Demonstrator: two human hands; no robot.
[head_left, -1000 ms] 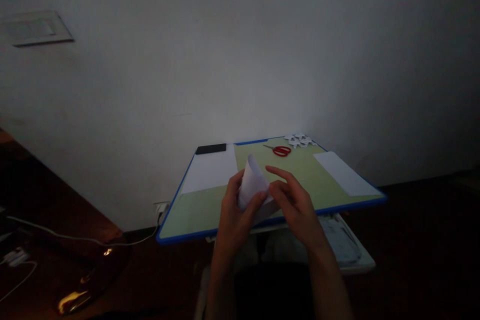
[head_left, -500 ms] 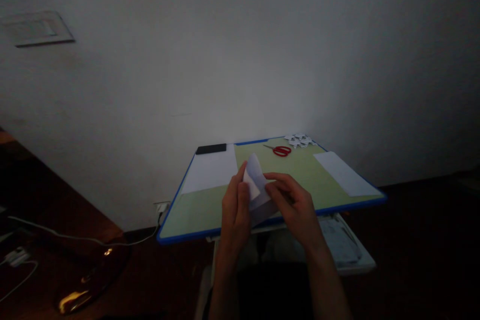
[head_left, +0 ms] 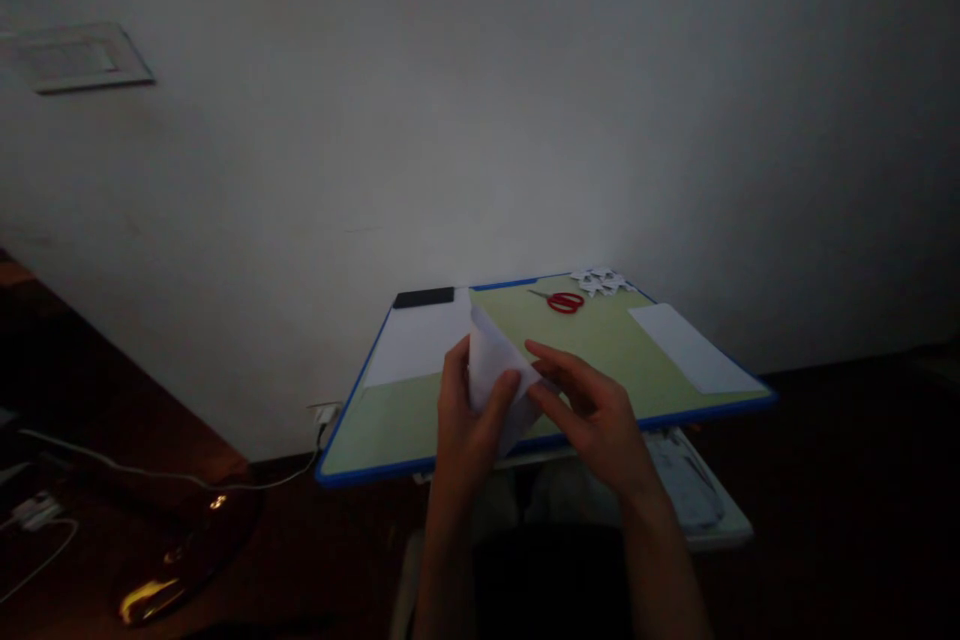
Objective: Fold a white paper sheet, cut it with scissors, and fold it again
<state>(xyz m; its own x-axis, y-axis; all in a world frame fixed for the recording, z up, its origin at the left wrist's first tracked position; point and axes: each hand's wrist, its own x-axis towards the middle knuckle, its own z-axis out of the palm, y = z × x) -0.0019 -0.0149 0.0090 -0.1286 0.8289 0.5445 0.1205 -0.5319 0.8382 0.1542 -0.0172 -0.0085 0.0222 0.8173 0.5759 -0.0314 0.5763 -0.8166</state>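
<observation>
A sheet of white paper (head_left: pixel 491 358), folded over on itself, is held up above the table's near edge. My left hand (head_left: pixel 474 412) grips it from the left, with the thumb lying across its front face. On the other side, my right hand (head_left: pixel 589 410) pinches the paper's right corner between thumb and fingers, the index finger raised a little off it. Beyond the hands, red-handled scissors (head_left: pixel 564 302) lie on the green tabletop (head_left: pixel 611 350).
Several white cut-paper pieces (head_left: pixel 602 281) are heaped at the back right corner. One white sheet (head_left: pixel 694 348) lies along the right side, another sheet (head_left: pixel 412 345) at the left under a dark flat object (head_left: pixel 424 298). Behind the table rises a wall (head_left: pixel 480 120).
The paper's upper flap has been folded over, so it now shows a broad pointed face. My left thumb has come down across its front; my right hand stays at the right corner.
</observation>
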